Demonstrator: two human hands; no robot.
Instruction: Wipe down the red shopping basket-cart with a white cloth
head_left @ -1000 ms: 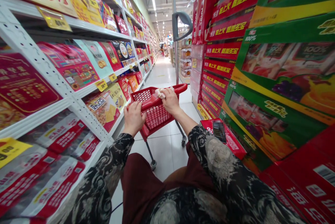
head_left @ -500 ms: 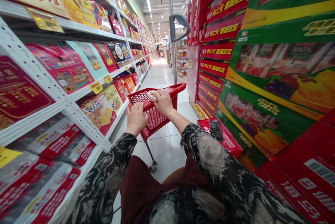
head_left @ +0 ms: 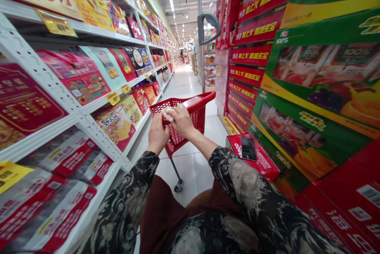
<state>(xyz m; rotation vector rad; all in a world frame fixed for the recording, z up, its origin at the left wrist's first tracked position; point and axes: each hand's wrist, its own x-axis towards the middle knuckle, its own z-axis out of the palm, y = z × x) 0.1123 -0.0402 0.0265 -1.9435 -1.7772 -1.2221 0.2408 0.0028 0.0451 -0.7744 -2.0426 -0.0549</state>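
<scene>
Left hand: the left hand (head_left: 158,134) was curled narrow over the near left end of the red handle bar (head_left: 199,103), its thumb side close to the white cloth.
Right hand: the right hand (head_left: 181,121) was bent narrow over the bar, holding the white cloth (head_left: 168,114) under its fingertips.
Cloth: crumpled and pale; it lay against the bar between the two hands, near the left corner of the basket.
Basket: the red basket (head_left: 181,139) had pierced sides and stood on legs; one caster (head_left: 178,185) showed on the floor below.
Pole: a grey pole (head_left: 203,70) with a looped grip (head_left: 209,28) rose beyond the basket's far edge.
Left shelves: a biscuit box (head_left: 114,124) read "好吃点"; yellow price tags hung along the white shelf edges; a large yellow tag (head_left: 13,175) at the left showed "9.00".
Red cartons: the stacked red cartons (head_left: 247,72) read "怕上火 喝加多宝" in yellow, with "16" beside it.
Green cartons: the green cartons (head_left: 308,32) showed "100%" above printed fruit; the remaining small print was too blurred to read.
Low red box: the low red box (head_left: 265,163) had white lettering that looked like "Meco"; a dark, partly pixelated object (head_left: 248,148) lay on its top.
Bottom right: more red cartons (head_left: 335,190) carried a barcode and large white characters, one of them "海".
</scene>
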